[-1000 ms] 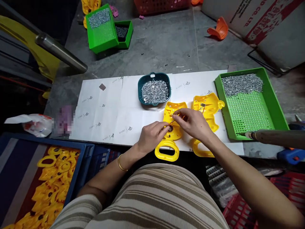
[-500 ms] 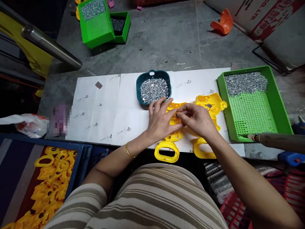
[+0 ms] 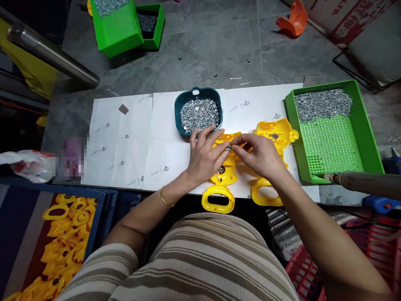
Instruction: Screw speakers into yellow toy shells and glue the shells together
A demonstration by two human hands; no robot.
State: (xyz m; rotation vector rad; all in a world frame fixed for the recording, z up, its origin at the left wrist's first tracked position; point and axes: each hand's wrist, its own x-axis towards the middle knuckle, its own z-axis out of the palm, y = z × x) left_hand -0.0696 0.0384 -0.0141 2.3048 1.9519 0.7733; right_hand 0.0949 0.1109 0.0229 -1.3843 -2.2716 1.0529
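Right hand [image 3: 255,154]: thumb and forefinger pinch a small part [image 3: 229,147].
Left hand [image 3: 203,156]: fingers fanned, forefinger tip at that part; can't tell from here if it grips too.
Small part: at the fingertips, over the left yellow shell [image 3: 230,177].
Left yellow shell: inside up on white sheet [image 3: 125,138], round disc [image 3: 222,169] in it.
Right yellow shell [image 3: 278,127]: inside up, just beside, dark piece [image 3: 275,136] in it.
Progress: disc looks fitted; small part looks unplaced, shells unjoined.
Teal tub [image 3: 178,119]: metal bits, near left fingertips.
Green tray [image 3: 335,144]: more metal bits, far right.
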